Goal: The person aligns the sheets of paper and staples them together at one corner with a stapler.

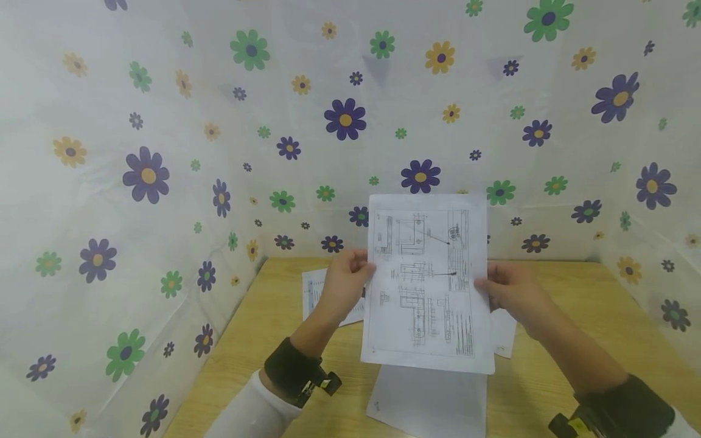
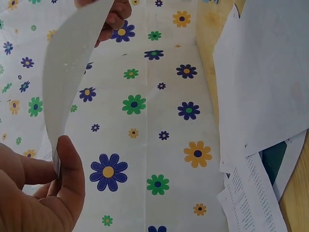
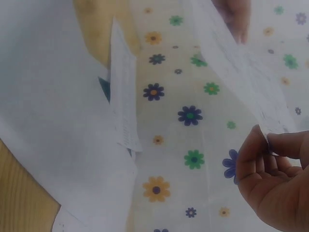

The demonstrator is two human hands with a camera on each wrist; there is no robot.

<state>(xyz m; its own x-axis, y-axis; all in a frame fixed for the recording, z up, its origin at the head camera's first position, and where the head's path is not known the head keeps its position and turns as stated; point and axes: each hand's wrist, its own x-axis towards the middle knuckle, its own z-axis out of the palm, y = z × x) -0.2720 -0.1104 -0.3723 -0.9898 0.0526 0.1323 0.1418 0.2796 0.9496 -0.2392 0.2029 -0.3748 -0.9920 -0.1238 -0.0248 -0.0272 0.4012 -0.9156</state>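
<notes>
At lower left, the left hand [image 2: 38, 193] pinches a curved paper sheet [image 2: 67, 72]. More papers [image 2: 260, 87] lie at right on a wooden table [image 2: 295, 198].

Makeshift recording booth or desk corner, not a real office or workshop. Light wooden tabletop [image 1: 575, 316] walled in behind and on both sides by a white cloth printed with purple, green and yellow flowers [image 1: 164, 152], hung as a backdrop. Loose white printed paper sheets [image 1: 427, 401] lie on the tabletop's near middle; a white sheet with technical line drawings [image 1: 427, 280] is held up above them. No other furniture visible.
</notes>
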